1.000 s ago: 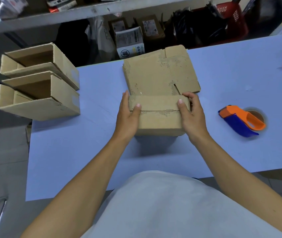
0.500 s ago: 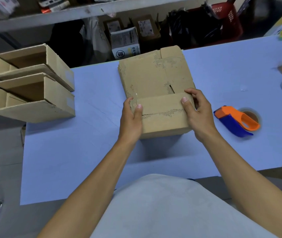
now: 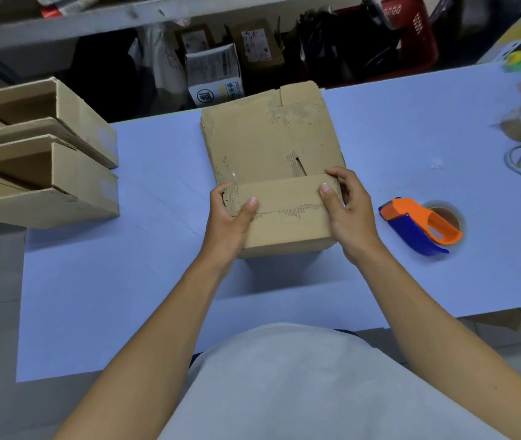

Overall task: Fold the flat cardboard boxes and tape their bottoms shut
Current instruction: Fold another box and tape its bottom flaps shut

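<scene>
A blue desk (image 3: 379, 128) carries two folded cardboard boxes (image 3: 46, 154) stacked at its left edge. A flattened cardboard box (image 3: 268, 144) lies at the middle, its near flap folded over. The left hand (image 3: 230, 220) and right hand (image 3: 348, 211) grip that flap's two ends, thumbs on top. An orange-and-blue tape dispenser (image 3: 421, 227) rests near the right hand, toward the desk's right edge.

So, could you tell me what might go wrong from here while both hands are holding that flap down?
Both the left hand and right hand pin the flap on the box, so reaching for the tape dispenser may let it spring open. The cardboard looks torn and worn, so tape might grip poorly.
</scene>
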